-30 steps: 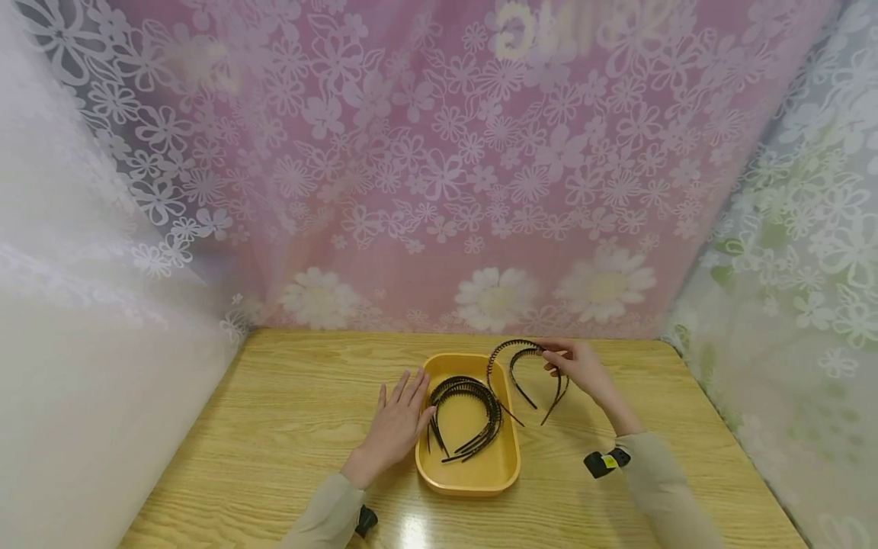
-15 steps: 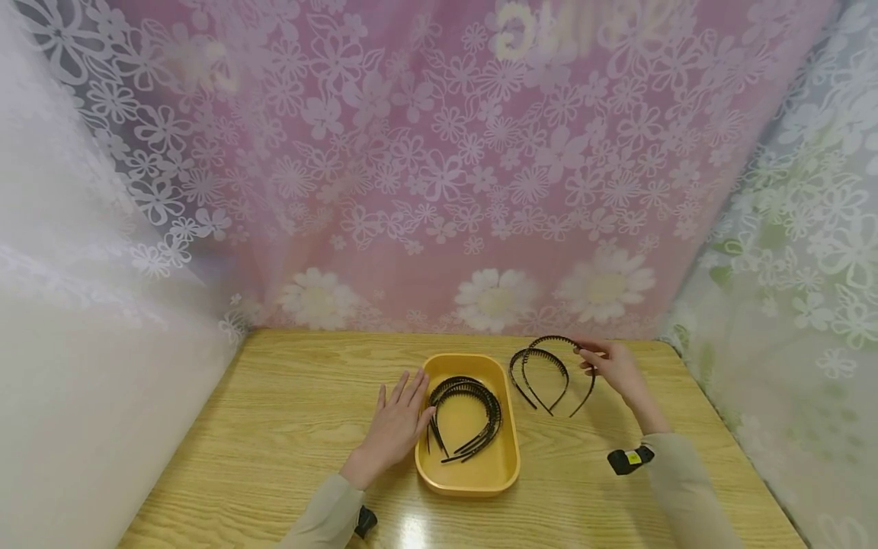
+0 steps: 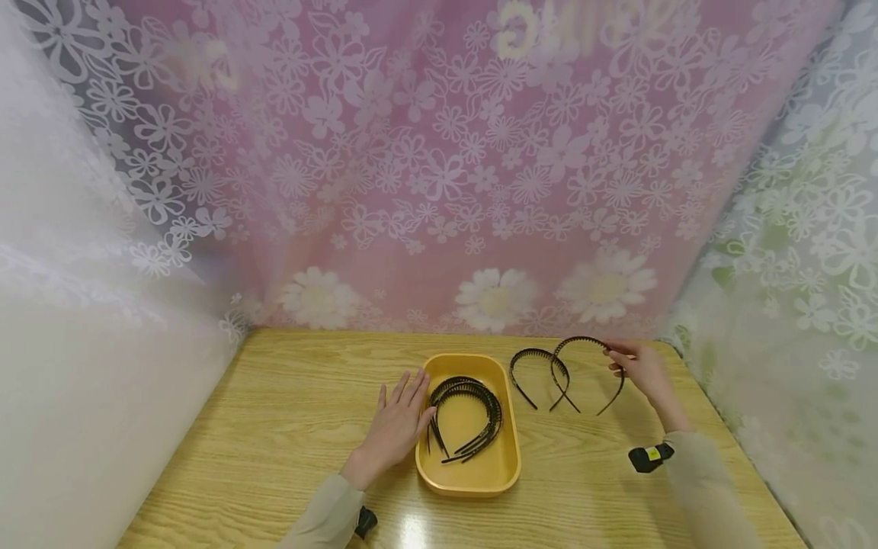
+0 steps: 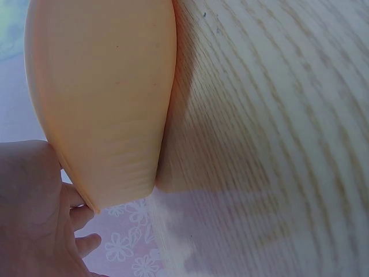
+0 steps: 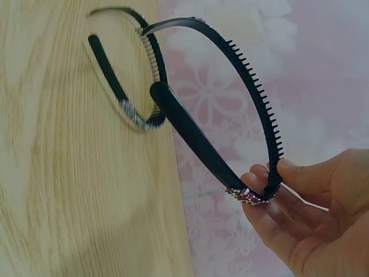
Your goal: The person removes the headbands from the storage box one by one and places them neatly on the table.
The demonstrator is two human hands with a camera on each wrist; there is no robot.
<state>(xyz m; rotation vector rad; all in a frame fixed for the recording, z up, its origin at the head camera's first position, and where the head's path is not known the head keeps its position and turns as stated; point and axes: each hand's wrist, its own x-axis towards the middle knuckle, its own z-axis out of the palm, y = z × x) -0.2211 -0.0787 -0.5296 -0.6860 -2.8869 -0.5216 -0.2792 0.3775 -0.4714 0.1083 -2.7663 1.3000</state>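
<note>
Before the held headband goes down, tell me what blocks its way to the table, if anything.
Possibly the lone headband on the table: in the head view, the left side of the held headband, gripped by the right hand, crosses its right side. Nothing else visible blocks it.

Headbands (image 5: 197, 141) plastic; tray (image 3: 473, 474) smooth plastic; tabletop (image 3: 295, 396) glossy wood-grain.

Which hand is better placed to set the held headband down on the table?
Probably the right hand: it pinches the held headband right of the yellow tray, near another headband on the table. The left hand touches the tray's left rim, with the tray between it and both headbands.
</note>
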